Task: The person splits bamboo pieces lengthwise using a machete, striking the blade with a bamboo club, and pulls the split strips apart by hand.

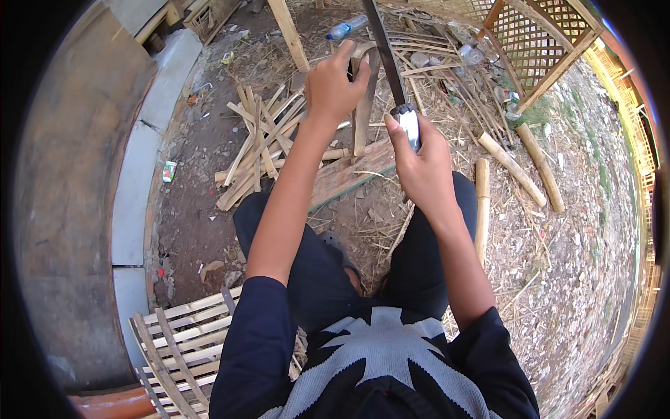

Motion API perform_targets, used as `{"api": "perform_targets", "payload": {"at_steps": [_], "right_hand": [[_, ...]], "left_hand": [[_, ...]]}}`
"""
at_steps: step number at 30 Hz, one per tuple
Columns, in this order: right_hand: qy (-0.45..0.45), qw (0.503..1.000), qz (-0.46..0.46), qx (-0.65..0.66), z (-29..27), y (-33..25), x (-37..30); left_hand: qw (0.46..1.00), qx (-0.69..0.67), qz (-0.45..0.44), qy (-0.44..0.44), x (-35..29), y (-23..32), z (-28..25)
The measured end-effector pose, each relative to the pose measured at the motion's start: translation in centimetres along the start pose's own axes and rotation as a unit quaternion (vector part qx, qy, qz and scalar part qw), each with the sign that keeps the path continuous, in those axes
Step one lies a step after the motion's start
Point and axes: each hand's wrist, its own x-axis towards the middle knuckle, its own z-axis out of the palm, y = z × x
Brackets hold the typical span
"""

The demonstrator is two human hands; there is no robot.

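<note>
Up in front of me, my left hand (pixel 337 85) is closed around the upper part of a split bamboo piece (pixel 364 115). That piece stands nearly upright, its lower end down at a wooden board (pixel 356 171) on the ground. My right hand (pixel 424 164) grips a machete by its silvery wrapped handle (pixel 407 128), thumb along the near side. The long dark machete blade (pixel 385 52) points up and away, just right of the bamboo piece and apart from it along its lower part. The left fingertips are partly hidden behind the bamboo.
Split bamboo strips (pixel 262 140) lie heaped at the left. Cut bamboo poles (pixel 513 167) rest on the right. A lattice panel frame (pixel 541 49) stands far right, a plastic bottle (pixel 347 28) lies far off. Near left is a slatted bamboo rack (pixel 185 349).
</note>
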Motion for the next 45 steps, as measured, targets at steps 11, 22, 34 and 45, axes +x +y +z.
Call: {"api": "perform_targets", "payload": {"at_steps": [11, 22, 34, 45], "right_hand": [[0.006, 1.000, -0.017, -0.004, 1.0, -0.3, 0.4], [0.055, 0.996, -0.052, 0.037, -0.6, -4.1, 0.0], [0.024, 0.997, -0.067, -0.042, 2.1, -0.6, 0.1], [0.131, 0.982, -0.123, -0.057, 0.8, -0.7, -0.5]], "left_hand": [[0.999, -0.002, -0.027, -0.028, 0.5, -0.6, -0.4], [0.997, -0.026, 0.044, 0.061, 0.6, -0.6, 0.1], [1.000, 0.001, 0.022, 0.017, -0.3, -1.0, -1.9], [1.000, -0.010, -0.005, -0.011, 0.1, 0.8, -1.0]]}}
